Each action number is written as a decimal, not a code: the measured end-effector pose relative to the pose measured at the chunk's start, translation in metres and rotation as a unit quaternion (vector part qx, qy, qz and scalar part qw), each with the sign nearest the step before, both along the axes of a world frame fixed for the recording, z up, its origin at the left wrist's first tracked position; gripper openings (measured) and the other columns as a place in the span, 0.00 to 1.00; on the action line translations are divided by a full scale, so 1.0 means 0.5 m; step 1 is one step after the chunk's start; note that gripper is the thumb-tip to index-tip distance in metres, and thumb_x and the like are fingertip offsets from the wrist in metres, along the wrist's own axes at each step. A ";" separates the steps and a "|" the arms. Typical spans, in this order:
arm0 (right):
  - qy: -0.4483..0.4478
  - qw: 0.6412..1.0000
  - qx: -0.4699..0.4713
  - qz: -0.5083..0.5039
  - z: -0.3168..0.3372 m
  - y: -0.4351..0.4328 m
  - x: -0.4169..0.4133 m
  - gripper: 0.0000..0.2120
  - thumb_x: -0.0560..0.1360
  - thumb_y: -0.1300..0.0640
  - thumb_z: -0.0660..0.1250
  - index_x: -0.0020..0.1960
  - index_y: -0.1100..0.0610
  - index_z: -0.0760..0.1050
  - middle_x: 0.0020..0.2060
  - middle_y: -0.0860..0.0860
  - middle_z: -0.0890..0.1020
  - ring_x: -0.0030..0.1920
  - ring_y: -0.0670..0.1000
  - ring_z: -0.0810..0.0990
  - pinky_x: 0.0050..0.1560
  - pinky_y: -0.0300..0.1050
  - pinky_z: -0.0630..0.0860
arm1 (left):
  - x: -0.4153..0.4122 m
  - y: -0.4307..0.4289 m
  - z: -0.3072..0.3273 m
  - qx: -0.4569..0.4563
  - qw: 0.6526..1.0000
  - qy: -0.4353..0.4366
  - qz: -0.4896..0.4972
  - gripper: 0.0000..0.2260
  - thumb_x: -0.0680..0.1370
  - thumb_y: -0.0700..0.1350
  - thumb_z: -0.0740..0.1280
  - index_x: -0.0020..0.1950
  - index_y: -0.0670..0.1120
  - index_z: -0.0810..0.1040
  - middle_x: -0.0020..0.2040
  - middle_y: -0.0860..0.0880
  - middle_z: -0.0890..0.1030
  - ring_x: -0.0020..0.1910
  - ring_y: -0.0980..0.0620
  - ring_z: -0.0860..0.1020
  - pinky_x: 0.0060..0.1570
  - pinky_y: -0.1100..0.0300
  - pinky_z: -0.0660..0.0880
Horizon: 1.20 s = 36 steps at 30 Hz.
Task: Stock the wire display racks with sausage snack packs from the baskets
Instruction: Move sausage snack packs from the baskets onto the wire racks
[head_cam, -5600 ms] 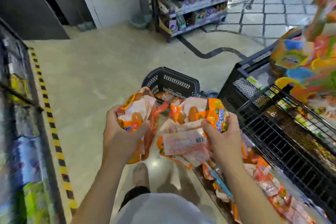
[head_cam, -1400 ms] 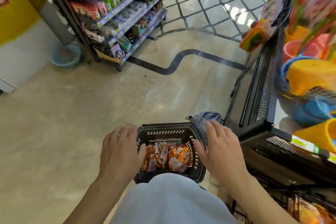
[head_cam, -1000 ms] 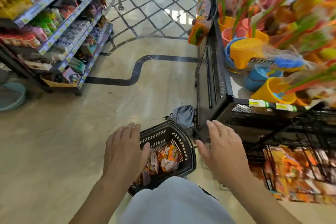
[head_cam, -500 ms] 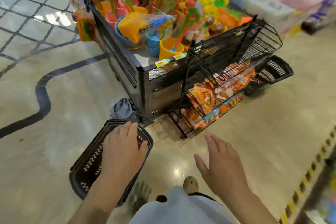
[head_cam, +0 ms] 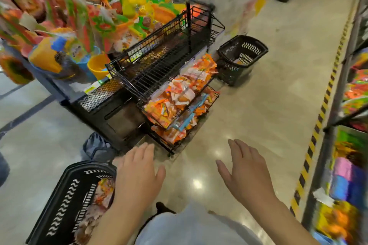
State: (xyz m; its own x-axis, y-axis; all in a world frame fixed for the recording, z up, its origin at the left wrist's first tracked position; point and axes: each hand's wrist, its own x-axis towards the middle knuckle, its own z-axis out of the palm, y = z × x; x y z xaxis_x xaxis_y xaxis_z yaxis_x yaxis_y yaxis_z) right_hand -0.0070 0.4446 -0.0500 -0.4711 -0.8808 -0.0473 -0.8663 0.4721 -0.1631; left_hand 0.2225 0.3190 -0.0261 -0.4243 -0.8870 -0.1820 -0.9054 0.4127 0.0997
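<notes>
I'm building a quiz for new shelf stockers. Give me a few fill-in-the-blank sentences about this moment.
1. The left hand and right hand hold ____.
2. The top tier of the wire rack is ____ of packs.
3. The near basket, holding sausage packs, lies beside the ____ hand.
Missing words: nothing; empty; left.

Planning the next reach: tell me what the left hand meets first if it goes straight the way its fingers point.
Probably the bottom tier of the wire display rack, at its sausage packs. The open left hand points that way over bare floor; depth is unclear, so it might pass above.
</notes>
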 end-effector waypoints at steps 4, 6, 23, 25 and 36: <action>-0.003 1.000 -0.015 -0.024 0.000 0.012 -0.153 0.33 0.78 0.38 0.55 0.69 0.61 0.77 0.63 0.59 0.81 0.60 0.63 0.81 0.59 0.58 0.80 | -0.158 0.017 0.003 0.011 1.000 -0.008 -0.018 0.28 0.73 0.56 0.73 0.69 0.43 0.79 0.65 0.45 0.82 0.63 0.42 0.79 0.60 0.45 0.78; -0.008 0.999 -0.025 -0.036 0.001 0.006 -0.217 0.34 0.78 0.37 0.54 0.70 0.61 0.76 0.64 0.59 0.81 0.62 0.62 0.80 0.60 0.58 0.78 | -0.224 0.008 0.004 0.013 1.000 -0.002 -0.025 0.29 0.74 0.57 0.73 0.71 0.44 0.77 0.67 0.46 0.80 0.65 0.43 0.78 0.63 0.45 0.76; -0.011 0.997 0.075 -0.019 -0.067 -0.264 -0.604 0.33 0.78 0.38 0.54 0.70 0.60 0.76 0.64 0.59 0.81 0.60 0.62 0.82 0.58 0.59 0.81 | -0.657 -0.345 -0.116 0.056 0.998 -0.005 -0.034 0.29 0.80 0.59 0.63 0.79 0.49 0.66 0.77 0.49 0.69 0.75 0.45 0.68 0.73 0.48 0.64; -0.016 0.997 0.079 0.008 -0.079 -0.311 -0.640 0.33 0.78 0.38 0.55 0.71 0.61 0.75 0.64 0.59 0.81 0.60 0.63 0.81 0.58 0.59 0.81 | -0.687 -0.367 -0.127 0.074 0.997 -0.020 -0.017 0.28 0.80 0.59 0.62 0.77 0.48 0.68 0.75 0.48 0.72 0.72 0.44 0.71 0.70 0.46 0.67; -0.041 0.971 0.085 0.218 -0.215 -0.697 -0.771 0.32 0.80 0.39 0.61 0.78 0.57 0.67 0.73 0.58 0.73 0.69 0.62 0.73 0.67 0.58 0.71 | -0.745 -0.451 -0.294 0.072 0.977 -0.030 0.199 0.27 0.76 0.57 0.66 0.71 0.45 0.75 0.69 0.43 0.78 0.65 0.38 0.76 0.64 0.42 0.73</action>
